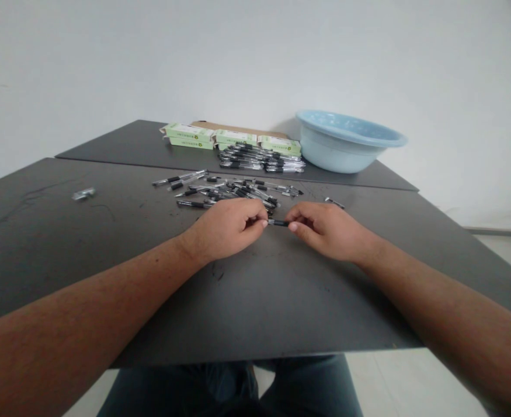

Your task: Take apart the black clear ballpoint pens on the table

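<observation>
A pen (278, 222) with a black grip section lies level between my two hands, just above the dark table. My left hand (233, 227) pinches its left end with thumb and fingers, hiding that part. At the other end, my right hand (325, 229) has its thumb and fingertips closed on the pen. Right behind my left hand spreads a loose heap of clear and black pens (238, 190), pointing in various directions.
Farther back, stacked pens (259, 157) lie before several green and white boxes (190, 135). A light blue basin (346, 142) stands at the back right. Small clear pieces (84, 194) lie at left, and one small part (334, 202) beyond my right hand. The table's front edge is near my legs.
</observation>
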Motion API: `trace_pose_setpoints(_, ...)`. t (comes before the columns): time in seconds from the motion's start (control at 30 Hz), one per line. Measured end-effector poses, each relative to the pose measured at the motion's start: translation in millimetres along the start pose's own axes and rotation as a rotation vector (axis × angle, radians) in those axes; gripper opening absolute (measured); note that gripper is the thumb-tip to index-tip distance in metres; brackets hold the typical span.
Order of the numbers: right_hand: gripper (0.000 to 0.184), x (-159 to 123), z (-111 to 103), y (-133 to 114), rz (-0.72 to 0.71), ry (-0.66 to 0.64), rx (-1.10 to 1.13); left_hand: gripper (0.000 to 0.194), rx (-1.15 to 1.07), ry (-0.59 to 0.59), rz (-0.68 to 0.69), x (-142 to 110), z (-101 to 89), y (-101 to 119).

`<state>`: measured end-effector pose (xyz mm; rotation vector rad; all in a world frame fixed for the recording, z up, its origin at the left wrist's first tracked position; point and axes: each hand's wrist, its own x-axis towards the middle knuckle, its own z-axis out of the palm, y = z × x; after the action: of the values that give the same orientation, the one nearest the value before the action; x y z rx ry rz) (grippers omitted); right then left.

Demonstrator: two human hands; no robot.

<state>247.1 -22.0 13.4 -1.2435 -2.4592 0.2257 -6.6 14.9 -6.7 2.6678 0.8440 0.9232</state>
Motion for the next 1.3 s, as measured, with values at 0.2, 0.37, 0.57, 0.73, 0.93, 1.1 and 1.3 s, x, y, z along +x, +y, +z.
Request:
trace_pose_setpoints(0.2, 0.025, -0.3, -0.7, -0.5, -0.023, -0.052, -0.05, 0.01, 0.015, -0.01, -0.002, -0.2, -0.3, -0.2)
trace_pose_setpoints(0.37, 0.016, 0.3, -0.1, 0.0, -0.002, -0.027, -0.039, 0.009, 0.013, -0.011, -0.005, 0.0, -0.5, 0.7)
trace_pose_setpoints(0.57, 0.017, 0.2, 0.2, -0.4, -0.007, -0.033, -0.011, 0.009, 0.015, -0.008, -0.004, -0.2, -0.4, 0.7)
trace_pose_setpoints(0.73, 0.026, 0.3, 0.1, -0.4, -0.038, -0.065, -0.049, 0.01, 0.016, -0.011, 0.005, -0.2, -0.1, -0.2)
trace_pose_setpoints(0.93, 0.012, 0.0, 1.0, -0.2, 0.004, -0.011, -0.022, 0.009, 0.015, -0.006, -0.006, 0.1, 0.0, 0.7)
trace_pose_setpoints(1.1, 0.028, 0.3, 0.0, 0.1, -0.045, -0.076, -0.044, 0.009, 0.023, -0.005, 0.0, 0.3, -0.4, 0.6)
trace_pose_setpoints(1.3, 0.021, 0.4, 0.2, 1.2, -0.025, -0.033, -0.045, 0.01, 0.023, -0.006, 0.008, -0.4, 0.1, -0.1)
